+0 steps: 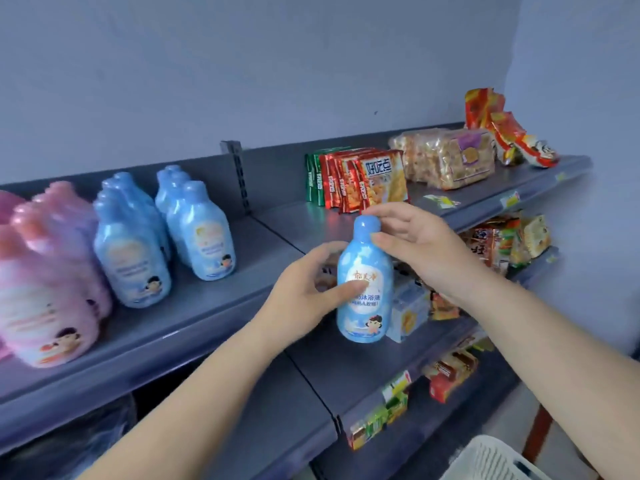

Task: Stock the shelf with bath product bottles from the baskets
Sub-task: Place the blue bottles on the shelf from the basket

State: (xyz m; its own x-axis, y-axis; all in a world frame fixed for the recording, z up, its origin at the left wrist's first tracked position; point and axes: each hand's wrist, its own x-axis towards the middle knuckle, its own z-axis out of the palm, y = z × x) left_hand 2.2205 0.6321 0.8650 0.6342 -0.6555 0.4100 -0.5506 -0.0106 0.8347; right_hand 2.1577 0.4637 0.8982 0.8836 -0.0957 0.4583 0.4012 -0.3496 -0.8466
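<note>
Head view, first speaker: What are the hands doing?

Second speaker: Both are on one blue bottle (364, 285), held upright in the air in front of the grey shelf (214, 327). The left hand (304, 292) curls round its body from the left, thumb across the label. The right hand (412, 244) comes from the right and pinches the rounded cap between thumb and fingers.

First speaker: So neither hand is free?

Second speaker: No, each is closed on that same bottle, one low, one high.

First speaker: Where is it against the shelf?

Second speaker: Near the middle of the scene, over the front edge where two shelf sections meet. Its base does not appear to rest on any board.

First speaker: What already stands on the shelf?

Second speaker: To the left, two rows of matching blue bottles (207, 233) running from near to far. Further left, a blurred group of pink bottles (52, 289).

First speaker: And to the right?

Second speaker: Red and green snack packets (363, 178) standing at the far side, a clear bag of biscuits (446, 157) beyond them, and red wrappers (502, 126) in the far right corner. Lower shelves hold more packets, too blurred to name.

First speaker: Any basket?

Second speaker: A white slatted basket (491, 459) shows at the near right corner; I cannot tell what it holds.
</note>
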